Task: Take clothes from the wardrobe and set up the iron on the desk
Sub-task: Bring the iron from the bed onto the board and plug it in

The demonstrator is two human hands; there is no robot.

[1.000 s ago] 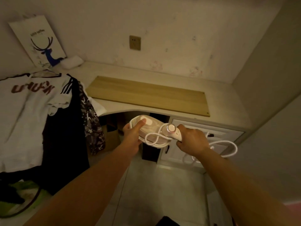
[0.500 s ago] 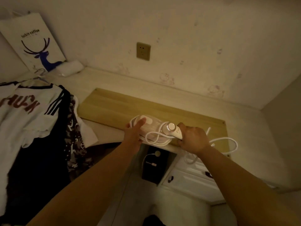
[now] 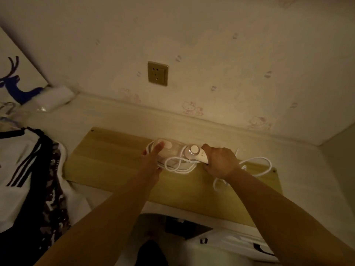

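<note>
Hands meet over a white iron (image 3: 172, 154) that sits on a wooden board (image 3: 115, 162) lying on the pale worktop (image 3: 119, 116). The left hand (image 3: 151, 160) grips the front end of the iron, its thumb laid along the top of the casing and the other fingers curled under the near side. The right hand (image 3: 219, 162) is wrapped around the handle at the rear end, just behind a round white dial (image 3: 194, 149). A white cord (image 3: 257, 166) is looped around the body of the iron and trails off to the right, lying in loose curves on the board beside the right wrist. Whether the base of the iron rests fully on the board or is held just above it cannot be told.

On the wall behind the worktop there is a power socket (image 3: 158, 73), above and slightly left of the iron. Clothes (image 3: 28, 169) lie on the left part of the worktop: a white shirt with black stripes, with a dark patterned garment beside it, its edge touching the left end of the board. Farther back on the left, a white paper bag with a blue deer print (image 3: 13, 83) leans against the wall, with a small white packet (image 3: 51, 98) just beside it. White drawers (image 3: 230, 246) show below the worktop's front edge.
</note>
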